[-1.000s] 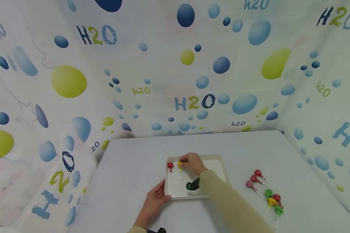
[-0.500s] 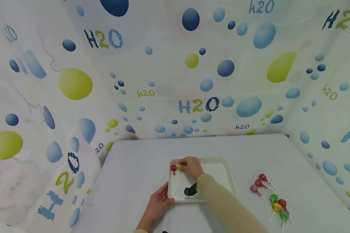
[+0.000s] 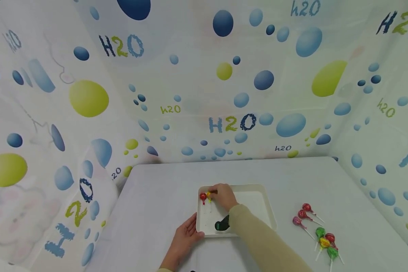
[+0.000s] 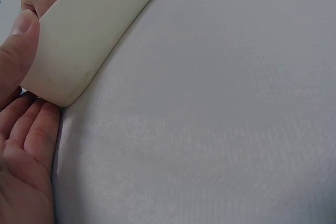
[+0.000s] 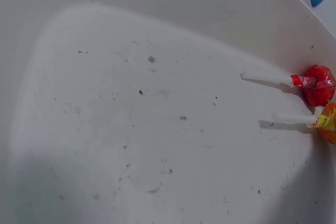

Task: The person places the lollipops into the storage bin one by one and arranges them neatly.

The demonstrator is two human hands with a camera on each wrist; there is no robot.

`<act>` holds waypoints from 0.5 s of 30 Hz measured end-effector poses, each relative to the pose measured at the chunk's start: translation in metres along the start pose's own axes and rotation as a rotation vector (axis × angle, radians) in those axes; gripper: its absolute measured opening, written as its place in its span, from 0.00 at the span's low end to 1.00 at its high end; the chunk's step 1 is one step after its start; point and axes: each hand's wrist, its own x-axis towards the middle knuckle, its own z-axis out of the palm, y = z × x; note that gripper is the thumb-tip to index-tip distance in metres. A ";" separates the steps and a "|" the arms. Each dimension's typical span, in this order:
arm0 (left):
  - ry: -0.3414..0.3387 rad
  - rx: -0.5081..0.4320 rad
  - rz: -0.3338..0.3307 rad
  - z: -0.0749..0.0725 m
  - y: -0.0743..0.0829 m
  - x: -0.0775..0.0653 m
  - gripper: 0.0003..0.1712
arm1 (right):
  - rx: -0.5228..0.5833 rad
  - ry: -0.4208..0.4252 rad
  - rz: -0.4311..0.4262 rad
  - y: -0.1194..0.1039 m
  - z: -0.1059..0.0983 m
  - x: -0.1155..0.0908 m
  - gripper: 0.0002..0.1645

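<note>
A white tray (image 3: 249, 192) lies on the table, and my left hand (image 3: 185, 236) holds its near left corner. In the left wrist view, the thumb (image 4: 23, 40) is against the tray wall (image 4: 100, 30) and the other fingers touch it lower down. My right hand (image 3: 224, 196) reaches over the tray and pinches the head of a yellow lollipop (image 3: 209, 195) at the far left. Just left of that is a red lollipop (image 3: 203, 196). In the right wrist view, the red lollipop (image 5: 317, 85) and the yellow one (image 5: 326, 121) lie side by side, sticks parallel; the right hand is not visible there.
On the table right of the tray lie several lollipops: red and pink ones (image 3: 303, 214) in a slanting row, and a cluster with green (image 3: 332, 253), yellow (image 3: 324, 242) and red heads. A patterned sheet (image 3: 190, 75) stands behind and at both sides.
The right hand has brought the yellow lollipop slightly left, closer to the red one. The left hand stays at the tray corner. The head view has shifted a little.
</note>
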 end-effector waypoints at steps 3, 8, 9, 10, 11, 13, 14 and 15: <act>0.004 -0.001 -0.007 0.001 0.001 0.000 0.52 | -0.015 0.013 -0.014 -0.001 0.001 -0.001 0.13; 0.009 -0.010 -0.006 0.002 0.002 -0.001 0.51 | -0.025 0.012 -0.017 -0.002 0.000 -0.001 0.14; 0.007 -0.013 -0.002 0.001 0.003 -0.001 0.51 | -0.029 0.011 -0.018 -0.002 0.000 -0.001 0.14; 0.006 -0.016 -0.001 0.001 0.003 -0.001 0.51 | -0.032 0.007 -0.015 -0.002 0.000 -0.001 0.14; 0.006 -0.015 0.001 0.001 0.003 -0.001 0.51 | -0.033 0.008 -0.013 -0.002 0.000 0.000 0.14; 0.004 -0.018 0.003 0.001 0.003 -0.001 0.51 | -0.047 0.013 -0.008 -0.003 0.000 0.000 0.14; 0.004 -0.017 0.003 0.001 0.003 -0.001 0.51 | -0.051 0.018 -0.005 -0.003 0.000 0.000 0.13; 0.002 -0.019 0.005 0.001 0.003 -0.002 0.51 | -0.059 0.024 -0.005 -0.004 0.000 0.000 0.13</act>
